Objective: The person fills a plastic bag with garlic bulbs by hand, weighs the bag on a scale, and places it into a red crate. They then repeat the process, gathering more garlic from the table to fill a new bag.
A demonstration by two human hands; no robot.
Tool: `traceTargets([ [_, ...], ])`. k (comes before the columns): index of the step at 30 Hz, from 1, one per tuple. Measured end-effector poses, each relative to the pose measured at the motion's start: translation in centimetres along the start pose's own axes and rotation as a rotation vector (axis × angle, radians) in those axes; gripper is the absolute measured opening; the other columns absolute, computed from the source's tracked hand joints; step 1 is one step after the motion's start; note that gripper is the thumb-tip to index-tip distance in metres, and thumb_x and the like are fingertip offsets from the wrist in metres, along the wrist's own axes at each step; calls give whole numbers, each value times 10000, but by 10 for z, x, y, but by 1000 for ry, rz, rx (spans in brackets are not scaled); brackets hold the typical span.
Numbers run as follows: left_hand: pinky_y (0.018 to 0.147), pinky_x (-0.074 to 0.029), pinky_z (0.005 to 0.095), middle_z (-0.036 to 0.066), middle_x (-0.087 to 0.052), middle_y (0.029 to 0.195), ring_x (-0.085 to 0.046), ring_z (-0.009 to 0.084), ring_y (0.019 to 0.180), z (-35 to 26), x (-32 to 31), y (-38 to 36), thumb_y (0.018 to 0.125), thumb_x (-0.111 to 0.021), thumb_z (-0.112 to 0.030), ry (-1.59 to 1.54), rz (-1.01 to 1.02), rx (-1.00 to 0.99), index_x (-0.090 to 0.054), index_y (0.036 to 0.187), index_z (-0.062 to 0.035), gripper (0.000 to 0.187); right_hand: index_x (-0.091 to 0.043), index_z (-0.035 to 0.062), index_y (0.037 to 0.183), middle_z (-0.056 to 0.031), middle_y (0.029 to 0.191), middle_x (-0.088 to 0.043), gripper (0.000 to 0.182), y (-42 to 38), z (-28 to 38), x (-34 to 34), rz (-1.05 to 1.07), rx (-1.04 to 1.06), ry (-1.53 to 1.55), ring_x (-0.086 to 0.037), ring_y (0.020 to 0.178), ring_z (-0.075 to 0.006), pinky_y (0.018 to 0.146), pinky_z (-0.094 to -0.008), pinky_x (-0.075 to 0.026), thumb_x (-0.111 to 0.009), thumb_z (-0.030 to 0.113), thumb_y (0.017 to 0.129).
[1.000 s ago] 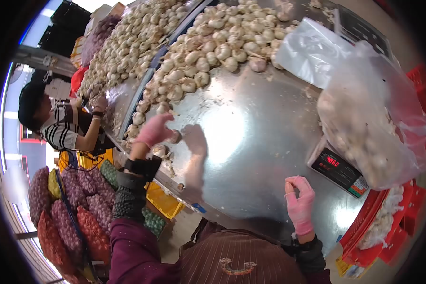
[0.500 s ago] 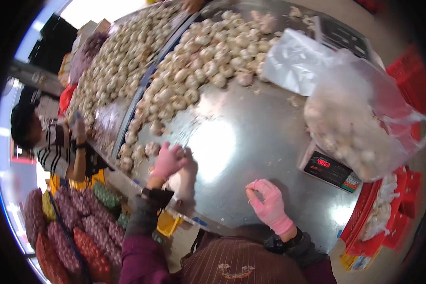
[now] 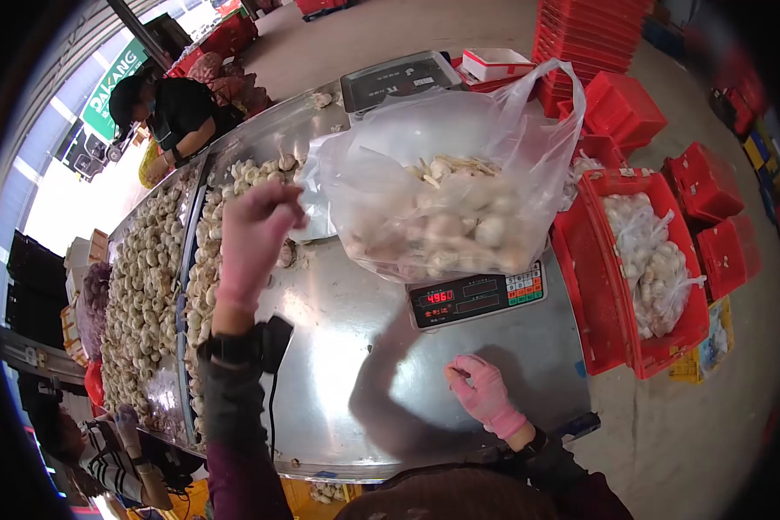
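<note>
My left hand (image 3: 260,230), in a pink glove, is raised over the table left of a large clear plastic bag (image 3: 364,208). Its fingers curl inward and are blurred; what they hold, if anything, I cannot make out. The bag stands open, full of garlic bulbs (image 3: 490,230), on a digital scale (image 3: 459,303) whose red display reads 4.960. Low over the table in front of the scale is my right hand (image 3: 485,399), also pink-gloved, thumb and fingers drawn together. Anything between those fingertips is too small to name.
A garlic heap (image 3: 143,303) runs along the left, split by a metal divider (image 3: 185,295). Red crates (image 3: 633,286) with bagged garlic stand at the right. A second scale (image 3: 399,82) sits at the far edge. Two people work on the left, one in black (image 3: 186,113), one in stripes (image 3: 104,455).
The view has swung right, bringing the bag and scale to the middle. My left hand has gone from the garlic's near edge to beside the bag. The display went from about 4.860 to 4.960.
</note>
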State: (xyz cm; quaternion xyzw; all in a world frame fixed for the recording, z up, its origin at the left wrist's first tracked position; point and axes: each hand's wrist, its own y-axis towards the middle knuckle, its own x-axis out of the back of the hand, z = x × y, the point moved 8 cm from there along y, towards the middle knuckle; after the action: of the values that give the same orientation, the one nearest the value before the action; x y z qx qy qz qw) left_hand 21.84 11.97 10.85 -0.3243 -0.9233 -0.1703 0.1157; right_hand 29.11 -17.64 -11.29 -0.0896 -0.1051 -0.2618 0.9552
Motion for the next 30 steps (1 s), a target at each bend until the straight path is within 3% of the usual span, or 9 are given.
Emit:
traceTargets([
  [4,624,-443,194,14,-602,748,-539,66,660,-64,-75,59,799,-559,35,-9,-12,-264,-647,997,69,219,-466,77,1311,-129,1258,-479,562,16,5,81,-454,71,-7,-523,1108,-244,846,-346,-473,-697,213,817],
  [6,615,-435,199,14,-601,753,-534,63,661,-66,-107,61,834,-581,2,-109,13,-250,-650,975,63,168,-401,76,1371,-141,1332,-394,618,51,-8,133,-729,139,34,-430,1209,-235,886,-339,-445,-680,184,830],
  [7,615,-435,199,14,-601,753,-534,63,661,-63,-124,59,834,-581,2,-119,56,-247,-650,975,63,168,-449,56,1312,-135,1251,-484,536,71,-43,160,-865,174,32,-500,1111,-178,848,-304,-455,-670,140,831],
  [8,615,-434,202,15,-601,756,-534,65,659,-55,-135,52,843,-590,-8,-104,59,-215,-650,971,60,157,-563,20,1130,-80,1036,-611,320,103,-96,158,-696,99,594,-575,908,-119,766,-266,-476,-639,78,824],
  [10,619,-434,203,13,-605,765,-537,67,660,-36,-145,36,857,-603,-26,-27,66,-165,-649,969,54,145,-630,12,820,-18,712,-618,44,117,-97,154,-614,108,417,-568,660,-85,648,-249,-481,-601,28,792],
  [15,642,-446,198,6,-626,817,-557,70,688,-7,-118,38,877,-615,-65,85,37,-125,-657,973,36,145,-573,79,683,-81,686,-591,219,85,-82,117,-385,97,-209,-599,654,-258,605,-364,-481,-668,241,797],
  [18,661,-448,205,12,-633,845,-555,69,706,-26,-104,51,894,-608,-81,218,-47,-230,-659,1012,19,164,-554,115,636,-54,685,-587,244,71,-103,97,-457,282,-553,-609,672,-254,606,-378,-492,-646,267,804],
  [25,648,-407,241,12,-597,859,-497,89,715,-45,-139,20,911,-566,-105,453,82,-363,-629,953,22,148,-596,115,682,-57,740,-589,267,70,-115,86,-422,283,-570,-627,720,-239,633,-397,-495,-572,328,841],
  [30,674,-422,244,21,-608,875,-514,106,733,-45,-180,-10,894,-568,-96,514,181,-361,-627,964,27,153,-616,87,669,-101,697,-602,254,52,-69,58,-287,278,-200,-625,712,-300,625,-431,-504,-610,323,764],
])
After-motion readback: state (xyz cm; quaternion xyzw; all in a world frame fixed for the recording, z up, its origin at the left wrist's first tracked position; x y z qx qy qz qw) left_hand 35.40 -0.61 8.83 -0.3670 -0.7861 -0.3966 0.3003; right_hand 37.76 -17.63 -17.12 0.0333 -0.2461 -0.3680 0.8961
